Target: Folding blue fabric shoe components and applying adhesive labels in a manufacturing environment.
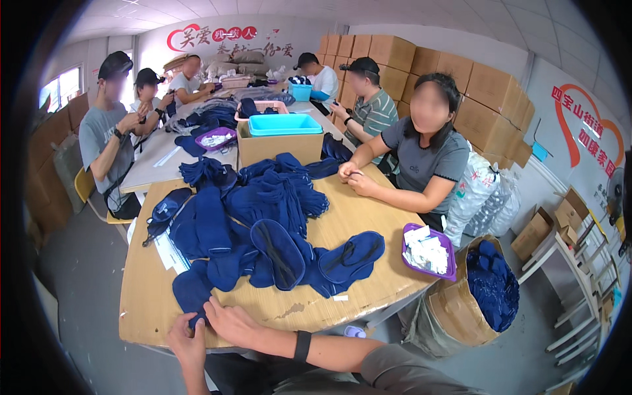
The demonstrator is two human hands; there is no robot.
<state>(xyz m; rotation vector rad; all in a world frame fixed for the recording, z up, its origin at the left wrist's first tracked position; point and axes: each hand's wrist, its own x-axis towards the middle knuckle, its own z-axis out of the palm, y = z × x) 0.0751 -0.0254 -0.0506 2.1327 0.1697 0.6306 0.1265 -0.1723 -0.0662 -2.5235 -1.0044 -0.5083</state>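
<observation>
At the table's near left edge, my left hand (187, 343) pinches the lower corner of a navy cloth piece (191, 291). My right hand (230, 321) sits just beside it, its fingers bent onto the same corner. Most of the piece lies flat on the wooden table, pointing away from me. Behind it spreads a heap of navy cloth pieces (280, 197), some stacked in layers. Two rounded, elongated navy pieces with dark straps, one on the left (278, 253) and one on the right (352, 258), lie in front of the heap. My fingers partly hide the gripped corner.
A purple basket of white tags (428, 255) stands at the table's right edge. Beside the table is a carton of navy cloth (490, 289). A blue tray (284, 124) rests on a cardboard box (280, 148). A co-worker (428, 145) sits at the right; several others sit farther back.
</observation>
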